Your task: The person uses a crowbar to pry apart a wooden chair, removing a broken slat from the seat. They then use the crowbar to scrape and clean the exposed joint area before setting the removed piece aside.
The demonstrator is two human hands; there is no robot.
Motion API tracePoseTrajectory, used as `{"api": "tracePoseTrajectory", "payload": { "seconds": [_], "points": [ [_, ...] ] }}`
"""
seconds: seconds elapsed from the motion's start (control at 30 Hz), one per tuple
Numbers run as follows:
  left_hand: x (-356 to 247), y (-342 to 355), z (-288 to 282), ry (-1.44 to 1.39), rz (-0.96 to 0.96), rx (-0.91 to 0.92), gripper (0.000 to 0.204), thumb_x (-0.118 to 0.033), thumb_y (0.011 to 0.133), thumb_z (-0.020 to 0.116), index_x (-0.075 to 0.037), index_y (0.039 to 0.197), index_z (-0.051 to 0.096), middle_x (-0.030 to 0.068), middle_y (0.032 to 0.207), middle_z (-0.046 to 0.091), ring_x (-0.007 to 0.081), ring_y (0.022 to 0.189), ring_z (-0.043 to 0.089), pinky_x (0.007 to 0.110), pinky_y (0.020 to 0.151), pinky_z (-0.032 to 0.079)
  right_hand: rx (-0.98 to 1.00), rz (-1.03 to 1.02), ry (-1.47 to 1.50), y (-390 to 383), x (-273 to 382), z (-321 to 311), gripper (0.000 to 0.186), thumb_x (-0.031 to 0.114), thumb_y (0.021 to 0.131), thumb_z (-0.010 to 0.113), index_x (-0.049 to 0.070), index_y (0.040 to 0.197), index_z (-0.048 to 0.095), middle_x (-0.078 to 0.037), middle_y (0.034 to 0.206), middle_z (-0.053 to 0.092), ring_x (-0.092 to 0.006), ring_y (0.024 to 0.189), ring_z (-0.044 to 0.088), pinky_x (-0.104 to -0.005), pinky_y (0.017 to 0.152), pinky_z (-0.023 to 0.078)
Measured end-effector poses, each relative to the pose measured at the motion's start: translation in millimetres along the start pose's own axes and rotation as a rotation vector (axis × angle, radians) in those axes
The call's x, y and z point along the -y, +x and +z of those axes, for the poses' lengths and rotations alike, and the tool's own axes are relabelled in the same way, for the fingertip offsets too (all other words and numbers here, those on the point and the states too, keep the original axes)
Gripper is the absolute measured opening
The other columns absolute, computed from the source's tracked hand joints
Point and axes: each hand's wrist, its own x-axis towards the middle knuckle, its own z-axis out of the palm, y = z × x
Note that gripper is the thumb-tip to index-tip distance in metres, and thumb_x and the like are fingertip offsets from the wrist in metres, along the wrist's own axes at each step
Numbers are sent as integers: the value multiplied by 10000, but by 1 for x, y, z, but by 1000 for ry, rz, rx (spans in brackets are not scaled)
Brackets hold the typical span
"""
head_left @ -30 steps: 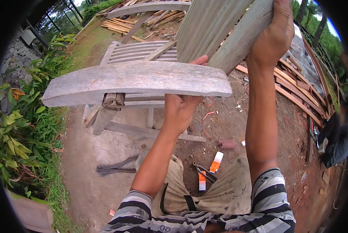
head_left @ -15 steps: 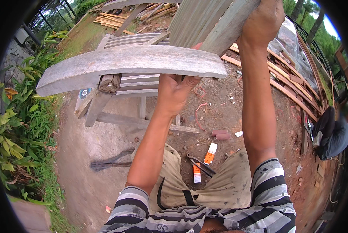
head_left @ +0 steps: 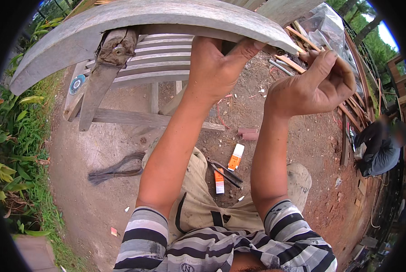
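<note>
A weathered grey wooden chair with a slatted seat (head_left: 153,59) is tilted in front of me. Its curved armrest (head_left: 144,16) spans the top of the view, over a leg (head_left: 96,86) with a worn, split upper end. My left hand (head_left: 214,68) is closed round the armrest's underside, thumb along its lower edge; some fingers are hidden behind the wood. By the armrest's right end is my right hand (head_left: 312,86), raised with its fingers curled and thumb and forefinger close together. Whatever it pinches, if anything, is too small to make out.
On the ground between my legs lie pincers (head_left: 225,172) and two orange-and-white boxes (head_left: 236,157). Dark wire strands (head_left: 114,167) lie left, and a blue disc (head_left: 77,84) is beside the chair. Timber strips (head_left: 348,106) are stacked right, near another person (head_left: 380,147). Plants (head_left: 19,149) line the left.
My right hand has let go of the upright backrest part and come down to the armrest's right end. The chair has shifted closer and higher in view, my left hand still gripping the armrest.
</note>
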Motion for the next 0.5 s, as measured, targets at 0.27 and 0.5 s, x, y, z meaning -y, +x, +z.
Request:
{"api": "tracePoseTrajectory", "payload": {
  "seconds": [0.27,0.5],
  "points": [
    [23,5,-6,-279,19,80,244,-51,970,740,43,1183,668,102,1121,730,183,1060,679,335,952,533,186,48,-230,-40,27,-3,323,-37,891,790,-58,1182,650,-114,1102,696,-162,964,710,-266,813,620],
    [14,5,-3,-353,-84,58,217,-65,970,747,33,1155,690,94,1111,735,171,1049,681,318,933,541,160,-48,-436,-40,25,-1,211,28,818,870,3,988,748,-90,906,742,-143,762,718,-260,704,575]
  ]
}}
